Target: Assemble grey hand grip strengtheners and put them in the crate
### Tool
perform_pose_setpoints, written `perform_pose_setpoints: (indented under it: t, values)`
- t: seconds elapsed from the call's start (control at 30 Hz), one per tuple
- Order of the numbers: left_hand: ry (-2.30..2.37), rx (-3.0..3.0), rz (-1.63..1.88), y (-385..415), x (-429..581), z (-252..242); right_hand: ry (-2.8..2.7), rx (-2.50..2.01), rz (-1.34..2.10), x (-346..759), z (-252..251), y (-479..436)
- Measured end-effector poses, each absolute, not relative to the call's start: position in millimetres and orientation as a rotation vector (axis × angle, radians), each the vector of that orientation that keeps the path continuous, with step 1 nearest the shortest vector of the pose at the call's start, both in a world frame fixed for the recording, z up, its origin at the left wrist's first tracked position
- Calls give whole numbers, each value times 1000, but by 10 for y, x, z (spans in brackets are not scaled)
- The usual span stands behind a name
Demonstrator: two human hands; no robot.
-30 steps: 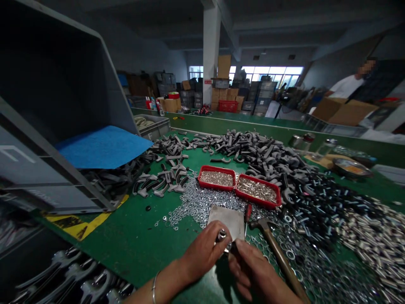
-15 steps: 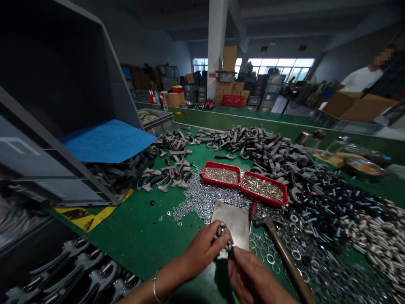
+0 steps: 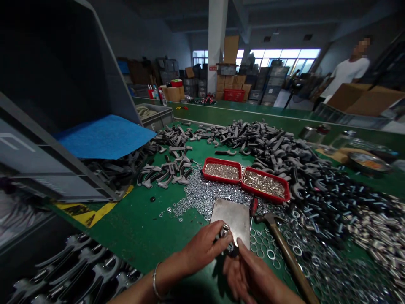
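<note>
My left hand [image 3: 202,248] is closed around a small metal part [image 3: 225,232] with a shiny round top, held just over the near edge of a flat steel plate [image 3: 232,217]. My right hand [image 3: 249,270] is right beside it, fingers pinched at the dark lower end of the same part. A wooden-handled hammer [image 3: 286,253] lies to the right of the plate among loose washers [image 3: 202,198]. Two red trays [image 3: 245,177] of small silver pieces sit behind the plate.
A tilted grey bin [image 3: 47,126] with a blue sheet [image 3: 104,135] spills grey hooked parts [image 3: 164,173] on the left. A big heap of grey and black parts [image 3: 284,156] covers the green table's right. A person in white [image 3: 344,74] stands far right by cardboard boxes.
The view has tipped up slightly. Both hands stay together on the small part; my right hand's fingers have shifted up against it.
</note>
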State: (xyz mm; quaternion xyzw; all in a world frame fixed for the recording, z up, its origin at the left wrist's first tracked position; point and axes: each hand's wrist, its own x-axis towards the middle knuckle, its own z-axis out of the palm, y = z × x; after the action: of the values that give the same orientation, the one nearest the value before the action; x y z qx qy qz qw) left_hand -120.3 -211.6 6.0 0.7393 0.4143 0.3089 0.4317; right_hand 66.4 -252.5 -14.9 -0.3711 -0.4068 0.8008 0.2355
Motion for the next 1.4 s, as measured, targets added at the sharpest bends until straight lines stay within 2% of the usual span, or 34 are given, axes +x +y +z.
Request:
perform_pose_setpoints:
  t: [0.1, 0.13, 0.27, 0.3, 0.4, 0.43, 0.47, 0.6, 0.67, 0.73, 0.77, 0.9, 0.93, 1.07, 1.13, 1.23, 1.4]
  values:
    - [1122, 1759, 825, -2093, -1179, 14, -1541, -1335, 1377, 688, -101, -2491]
    - [1125, 1726, 855, -2093, -1169, 8, -1584, -1365, 1288, 692, -81, -2485]
    - [1008, 1816, 829, -2113, -1129, 45, -1578, -1305, 1825, 703, -22, -2471]
    - [998, 1856, 799, -2115, -1115, 50, -1609, -1308, 1804, 714, -15, -2466]
    - [1112, 1795, 819, -2109, -1042, 19, -1702, -1389, 1278, 757, -9, -2449]
    - [1148, 1731, 869, -2105, -1014, 4, -1679, -1399, 1211, 767, -12, -2448]
    - [1160, 1683, 929, -2101, -988, -7, -1636, -1404, 1231, 772, -16, -2450]
    - [977, 1889, 1009, -2084, -938, 17, -1471, -1289, 1827, 779, -15, -2457]
    - [940, 1987, 962, -2074, -920, 26, -1516, -1295, 1708, 796, -7, -2443]
    - [1047, 1919, 992, -2071, -885, 8, -1523, -1320, 1429, 812, -11, -2431]
    - [1119, 1864, 1041, -2075, -866, -8, -1482, -1304, 1409, 815, -22, -2430]
    - [1070, 1956, 1123, -2106, -835, -48, -1195, -1079, 1925, 816, -86, -2447]
    - [1010, 2013, 1099, -2112, -841, -45, -1205, -1047, 1956, 821, -101, -2447]
    - [1038, 2026, 1043, -2076, -844, -8, -1407, -1157, 1620, 824, -195, -2431]
    - [1070, 2053, 938, -1997, -817, -1, -1337, -1174, 1646, 804, -277, -2435]
    - [1066, 2256, 583, -1777, -754, -42, -1288, -1161, 1765, 803, -389, -2444]
    - [1087, 2657, 96, -1299, -599, -98, -1765, -1507, 1371, 1013, -446, -2439]
